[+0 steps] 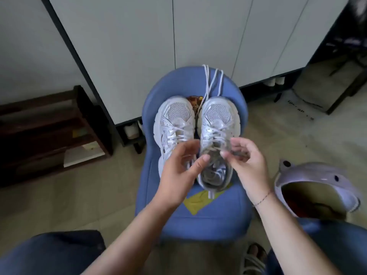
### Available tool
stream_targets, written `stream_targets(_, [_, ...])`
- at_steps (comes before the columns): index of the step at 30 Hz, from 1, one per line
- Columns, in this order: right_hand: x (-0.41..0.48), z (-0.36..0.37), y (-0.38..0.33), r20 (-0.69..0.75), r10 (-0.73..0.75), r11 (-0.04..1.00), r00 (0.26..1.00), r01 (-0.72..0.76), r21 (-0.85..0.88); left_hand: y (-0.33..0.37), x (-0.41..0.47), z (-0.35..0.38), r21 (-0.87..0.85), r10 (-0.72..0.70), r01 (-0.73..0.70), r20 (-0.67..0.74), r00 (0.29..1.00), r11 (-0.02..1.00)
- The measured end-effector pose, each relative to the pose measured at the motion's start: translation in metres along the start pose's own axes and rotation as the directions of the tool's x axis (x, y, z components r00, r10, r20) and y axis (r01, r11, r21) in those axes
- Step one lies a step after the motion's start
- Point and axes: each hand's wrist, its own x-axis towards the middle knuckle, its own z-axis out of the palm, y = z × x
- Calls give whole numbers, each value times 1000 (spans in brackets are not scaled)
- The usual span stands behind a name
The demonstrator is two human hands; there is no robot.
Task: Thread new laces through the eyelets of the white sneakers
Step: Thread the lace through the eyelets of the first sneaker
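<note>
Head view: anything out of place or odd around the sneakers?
Loose laces lie over the far rim of the chair and trail between the toes, though the left sneaker and right sneaker already look laced. A yellow scrap lies under the right sneaker's heel. No damage visible.

CAM head | I have one wide-angle feed, worn on the person's head | faces forward and steeply down over a blue padded chair seat and beige tiled floor | near: left hand and right hand mid-frame, close under the lens | far: white cabinet panels across the top
</note>
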Motion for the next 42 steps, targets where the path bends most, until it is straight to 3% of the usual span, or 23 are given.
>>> stream_targets(4, [-12, 5, 17, -32, 84, 996, 996, -84, 2, -12, -22, 20, -154, -163, 162, 7, 987, 975])
stream_targets(9, [-8, 5, 29, -83, 54, 998, 995, -53, 16, -35, -27, 44, -175, -238, 236, 11, 971, 956])
stream_targets(14, [-7, 6, 28, -88, -16, 999, 996, 13, -30, -23, -5, 57, -387, -384, 385, 85, 920, 838])
stream_targets(18, [-1, 6, 22, -49, -92, 990, 995, 86, -112, -18, 1, 65, -402, -353, 402, 193, 915, 823])
stream_targets(24, [2, 1, 17, 17, -171, 969, 985, 172, -180, -30, 4, 62, -539, -356, 396, 182, 917, 743])
stream_targets(42, [16, 7, 12, -13, -94, 981, 996, 90, -173, -40, 6, 57, -593, -349, 424, 243, 905, 685])
